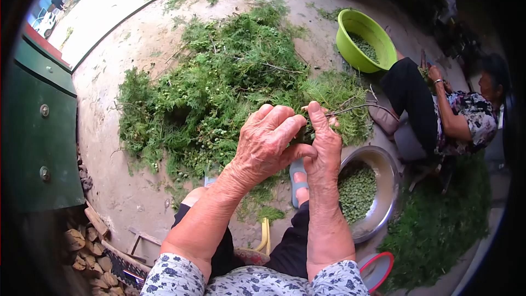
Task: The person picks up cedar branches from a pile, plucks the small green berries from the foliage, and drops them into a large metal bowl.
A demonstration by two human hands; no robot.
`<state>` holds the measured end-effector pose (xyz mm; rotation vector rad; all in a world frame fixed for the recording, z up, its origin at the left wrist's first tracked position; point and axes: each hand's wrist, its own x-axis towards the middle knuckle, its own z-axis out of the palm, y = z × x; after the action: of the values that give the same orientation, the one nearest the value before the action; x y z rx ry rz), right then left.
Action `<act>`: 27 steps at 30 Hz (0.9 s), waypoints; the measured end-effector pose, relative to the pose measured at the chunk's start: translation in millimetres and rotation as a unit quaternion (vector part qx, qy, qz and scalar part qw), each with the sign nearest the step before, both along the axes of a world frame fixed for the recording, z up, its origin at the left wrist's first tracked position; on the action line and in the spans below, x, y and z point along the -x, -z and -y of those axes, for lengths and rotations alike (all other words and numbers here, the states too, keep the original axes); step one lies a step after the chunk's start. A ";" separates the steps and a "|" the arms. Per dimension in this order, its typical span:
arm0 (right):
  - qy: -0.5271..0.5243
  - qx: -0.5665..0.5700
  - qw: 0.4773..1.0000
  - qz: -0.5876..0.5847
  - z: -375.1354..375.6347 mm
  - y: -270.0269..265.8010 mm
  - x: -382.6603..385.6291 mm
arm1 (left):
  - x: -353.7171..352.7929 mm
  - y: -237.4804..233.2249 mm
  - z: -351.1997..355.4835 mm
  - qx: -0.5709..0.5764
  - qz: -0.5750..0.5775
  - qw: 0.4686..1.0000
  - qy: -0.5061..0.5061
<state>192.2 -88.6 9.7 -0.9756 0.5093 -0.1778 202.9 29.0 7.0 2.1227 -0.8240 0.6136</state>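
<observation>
My left hand (268, 140) and my right hand (324, 145) meet over the near edge of a heap of leafy evergreen branches (230, 71). A thin evergreen branch (350, 109) is gripped in my right hand, its bare woody end sticking out to the right. My left fingers are curled closed beside it, thumb touching the right hand; whatever they pinch is hidden. Below and right of my right hand stands a metal bowl (390, 189) containing many small green cones (356, 193).
A lime-green basin (348, 49) holds more green cones. At the right a seated person (460, 109) handles a sprig. Stripped greenery (438, 225) lies behind the bowl. Chopped firewood (90, 252) and a green metal door (44, 137) are on the left. A red-rimmed object (378, 271) sits near my right side.
</observation>
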 end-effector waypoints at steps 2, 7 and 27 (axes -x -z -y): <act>-0.023 -0.011 0.999 0.046 4.6 7.2 -0.4 | -1.6 6.0 3.2 0.015 -0.002 1.000 0.009; -0.004 0.002 0.999 0.042 3.1 7.7 -1.8 | 1.7 6.9 6.9 0.036 -0.020 0.999 0.013; 0.020 0.033 0.996 0.076 1.8 10.7 1.4 | 2.0 9.8 8.3 0.151 -0.186 0.968 0.078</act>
<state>190.8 -90.4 -1.0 -1.0081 0.3852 -0.3034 200.9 20.8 -2.8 1.7970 -0.6339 0.2268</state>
